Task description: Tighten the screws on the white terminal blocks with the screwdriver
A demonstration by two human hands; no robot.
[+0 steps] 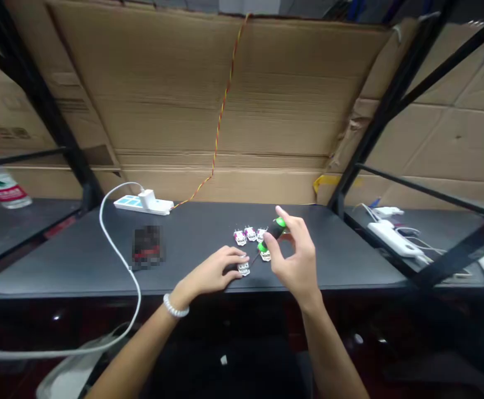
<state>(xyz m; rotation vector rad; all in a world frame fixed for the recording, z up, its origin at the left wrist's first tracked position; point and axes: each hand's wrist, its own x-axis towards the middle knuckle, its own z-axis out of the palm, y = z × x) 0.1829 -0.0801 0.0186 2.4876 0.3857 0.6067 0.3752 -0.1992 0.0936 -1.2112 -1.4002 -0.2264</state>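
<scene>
On the dark tabletop [200, 238], my left hand [212, 269] pinches a small white slotted part [244, 267] near the front edge. My right hand [292, 252] is closed around a screwdriver [273, 233] with a black and green handle. Its thin shaft slants down to the left, and the tip is close to the part under my left fingers; whether it touches I cannot tell. Several similar small parts, such as a white and magenta one [239, 237], lie in a row just behind. Another white part [266, 255] sits beneath the screwdriver handle, partly hidden by my right hand.
A white power strip [161, 207] with a plugged-in charger [147, 198] lies at the back left. From it a white cable [117, 249] loops over the front edge. A blurred dark object [147, 246] sits on the left. Black frame posts [360, 147] flank the table.
</scene>
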